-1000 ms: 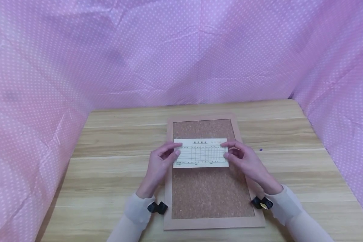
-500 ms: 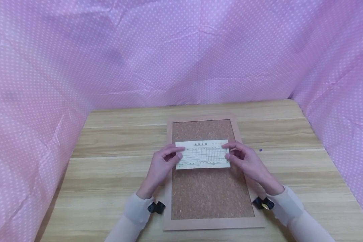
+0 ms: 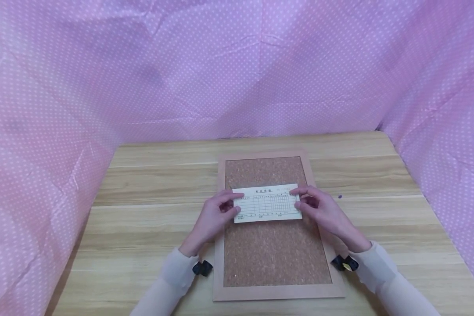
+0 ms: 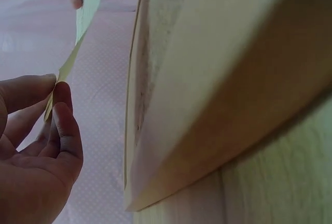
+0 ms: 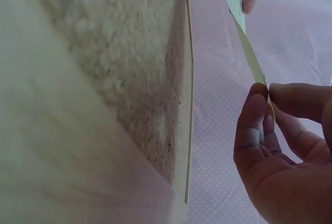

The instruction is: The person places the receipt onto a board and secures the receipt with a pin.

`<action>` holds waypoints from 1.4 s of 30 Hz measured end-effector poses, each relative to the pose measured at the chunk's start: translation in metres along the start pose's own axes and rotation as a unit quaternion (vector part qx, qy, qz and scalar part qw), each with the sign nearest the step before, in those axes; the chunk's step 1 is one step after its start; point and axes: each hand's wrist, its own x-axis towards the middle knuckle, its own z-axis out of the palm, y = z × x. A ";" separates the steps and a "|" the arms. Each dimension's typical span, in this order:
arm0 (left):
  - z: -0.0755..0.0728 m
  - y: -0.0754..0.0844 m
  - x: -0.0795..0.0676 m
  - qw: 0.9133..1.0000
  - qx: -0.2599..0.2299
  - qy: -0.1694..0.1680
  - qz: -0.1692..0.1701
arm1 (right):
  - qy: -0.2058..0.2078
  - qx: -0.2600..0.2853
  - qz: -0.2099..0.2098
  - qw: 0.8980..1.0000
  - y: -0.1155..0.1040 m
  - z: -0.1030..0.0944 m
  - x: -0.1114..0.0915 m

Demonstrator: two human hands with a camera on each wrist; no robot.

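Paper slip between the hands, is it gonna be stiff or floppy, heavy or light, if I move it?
Probably floppy: the slip curves between the hands in both wrist views. Likely light, as the left hand and right hand only pinch its ends. It may crease easily, since it looks thin edge-on.

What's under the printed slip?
The cork board, with a gap below the printed slip visible in both wrist views. In the head view the slip covers some cork; anything on that patch can't be seen.
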 end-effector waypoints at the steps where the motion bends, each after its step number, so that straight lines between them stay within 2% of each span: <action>1: 0.000 -0.001 0.001 1.000 0.003 -0.001 0.001 | -0.001 -0.004 0.000 1.000 0.001 0.000 0.000; 9: 0.004 -0.006 0.007 0.999 0.043 -0.006 -0.006 | -0.014 -0.030 -0.001 0.999 0.008 -0.002 0.003; 21: 0.007 -0.006 0.012 0.995 0.085 -0.038 -0.022 | -0.038 -0.054 0.001 0.998 0.013 -0.004 0.008; 32: 0.009 -0.009 0.016 0.992 0.108 -0.058 -0.022 | -0.052 -0.067 -0.017 0.996 0.016 -0.004 0.011; 42: 0.009 -0.009 0.018 0.988 0.138 -0.064 0.000 | -0.071 -0.076 0.002 0.995 0.016 -0.003 0.014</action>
